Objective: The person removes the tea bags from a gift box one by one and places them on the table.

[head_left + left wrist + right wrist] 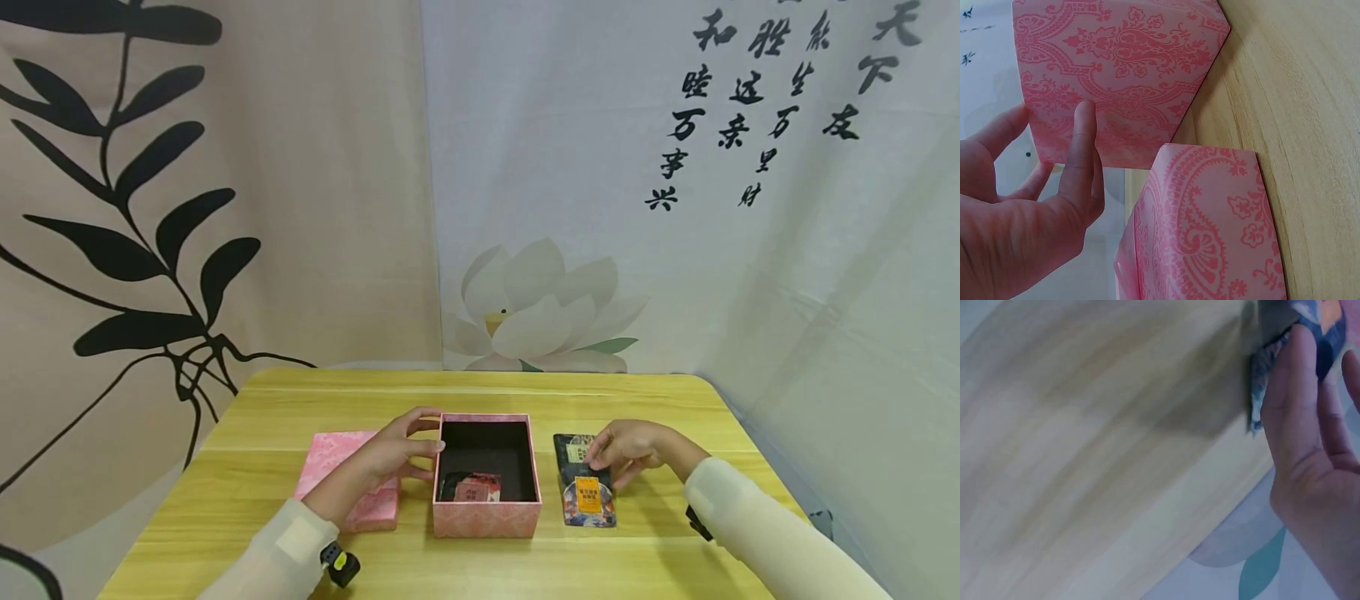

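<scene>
A pink patterned box [486, 520] with a dark inside stands on the table, its top uncovered. My left hand [405, 446] is at the box's left wall, with extended fingers touching its side and rim; the left wrist view shows the fingertips against the patterned side. Inside the box, toward its near wall, lies a red and dark packet [477, 487]. To the right of the box, my right hand [633, 448] pinches a dark packet with an orange label [588, 496] by its upper edge. This packet overlaps another dark packet with a pale yellow label [574, 451].
A pink patterned lid [330, 457] lies left of the box, partly behind my left forearm. The wooden table [480, 575] ends at the back against a printed cloth [337, 208] with leaves, a lotus and writing.
</scene>
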The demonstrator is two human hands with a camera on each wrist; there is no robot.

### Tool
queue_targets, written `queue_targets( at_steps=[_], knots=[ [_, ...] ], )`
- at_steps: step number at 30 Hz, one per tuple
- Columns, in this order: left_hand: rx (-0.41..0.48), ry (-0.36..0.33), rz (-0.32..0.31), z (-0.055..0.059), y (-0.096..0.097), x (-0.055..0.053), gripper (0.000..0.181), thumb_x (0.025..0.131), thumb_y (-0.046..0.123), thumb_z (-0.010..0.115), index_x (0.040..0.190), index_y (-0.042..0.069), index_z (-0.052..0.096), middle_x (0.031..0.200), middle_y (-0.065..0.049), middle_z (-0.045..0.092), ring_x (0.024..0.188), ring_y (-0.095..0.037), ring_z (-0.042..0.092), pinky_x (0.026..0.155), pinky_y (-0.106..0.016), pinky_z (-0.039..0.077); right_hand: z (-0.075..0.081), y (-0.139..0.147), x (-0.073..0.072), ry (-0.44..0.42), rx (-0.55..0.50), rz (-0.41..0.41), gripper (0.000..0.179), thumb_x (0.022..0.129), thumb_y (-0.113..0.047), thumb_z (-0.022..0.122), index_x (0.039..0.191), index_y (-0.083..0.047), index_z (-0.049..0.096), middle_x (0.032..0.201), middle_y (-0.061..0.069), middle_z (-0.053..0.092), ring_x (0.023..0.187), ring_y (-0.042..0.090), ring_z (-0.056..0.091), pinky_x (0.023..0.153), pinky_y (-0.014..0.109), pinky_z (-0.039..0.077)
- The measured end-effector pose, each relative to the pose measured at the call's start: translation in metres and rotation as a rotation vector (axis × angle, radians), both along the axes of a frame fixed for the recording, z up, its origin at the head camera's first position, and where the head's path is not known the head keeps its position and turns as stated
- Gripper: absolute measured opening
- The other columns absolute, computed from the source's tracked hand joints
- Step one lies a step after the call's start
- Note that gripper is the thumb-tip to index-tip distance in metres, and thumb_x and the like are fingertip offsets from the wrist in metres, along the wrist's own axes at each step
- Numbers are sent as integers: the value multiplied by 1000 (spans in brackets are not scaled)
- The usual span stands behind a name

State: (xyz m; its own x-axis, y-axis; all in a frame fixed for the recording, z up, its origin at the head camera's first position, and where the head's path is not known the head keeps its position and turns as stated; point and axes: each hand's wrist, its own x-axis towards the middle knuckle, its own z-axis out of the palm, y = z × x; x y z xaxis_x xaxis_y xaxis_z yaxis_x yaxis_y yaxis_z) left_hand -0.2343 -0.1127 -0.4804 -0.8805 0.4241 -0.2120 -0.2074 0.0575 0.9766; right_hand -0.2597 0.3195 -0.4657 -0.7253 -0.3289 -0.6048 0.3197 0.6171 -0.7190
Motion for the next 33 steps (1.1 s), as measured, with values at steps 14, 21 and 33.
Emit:
queue_targets(
  at_steps=[14,21,33],
  knots=[
    [1,-3,5,1,2,1,62,97,9,70,151,8,39,158,-27,32,120,-47,60,82,-49,63,12,0,-5,119,106,83,12,97,-14,72,100,-4,79,101,8,76,88,26,73,78,43,64],
    [2,-4,2,1,1,0,68,94,17,77,151,9,40,158,-27,33,119,-46,61,83,-49,63,11,0,-4,143,105,125,14,96,-12,72,100,1,78,97,10,75,86,28,72,79,46,63],
    [7,6,-1,0,1,-1,66,95,14,75,151,8,40,158,-27,32,118,-48,62,82,-50,63,16,-3,-4,150,79,181,18,98,-13,71,102,3,77,99,13,77,94,30,73,85,50,61]
  ],
)
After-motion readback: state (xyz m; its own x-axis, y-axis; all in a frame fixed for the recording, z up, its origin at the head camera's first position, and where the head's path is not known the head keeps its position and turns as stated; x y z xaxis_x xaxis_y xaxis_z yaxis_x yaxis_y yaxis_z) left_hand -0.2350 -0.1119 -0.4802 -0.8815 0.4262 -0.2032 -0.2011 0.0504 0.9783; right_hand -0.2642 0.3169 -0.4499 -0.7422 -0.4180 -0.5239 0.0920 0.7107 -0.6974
